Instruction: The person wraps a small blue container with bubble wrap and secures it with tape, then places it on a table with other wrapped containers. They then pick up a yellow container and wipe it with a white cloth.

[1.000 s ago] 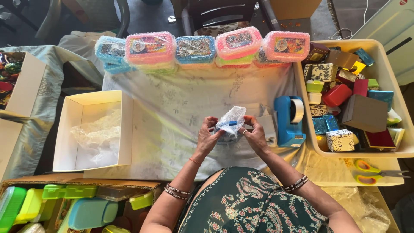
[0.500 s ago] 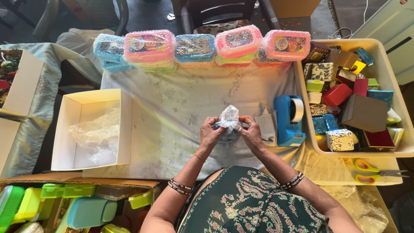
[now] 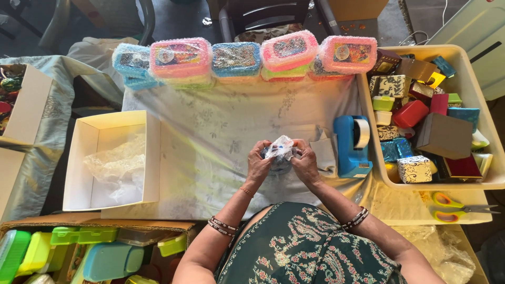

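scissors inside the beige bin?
No, the scissors lie on the table in front of the beige bin, outside its wall.

A single head-worn camera looks steeply down from above the person's chest onto the desk (image 3: 221, 131), close enough that forearms fill the lower frame. The far edge shows a chair (image 3: 263, 13); boxes border both sides.

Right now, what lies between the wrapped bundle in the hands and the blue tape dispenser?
In the head view, the right hand gripping the bubble-wrapped bundle, then a folded white sheet on the tablecloth, just left of the tape dispenser.
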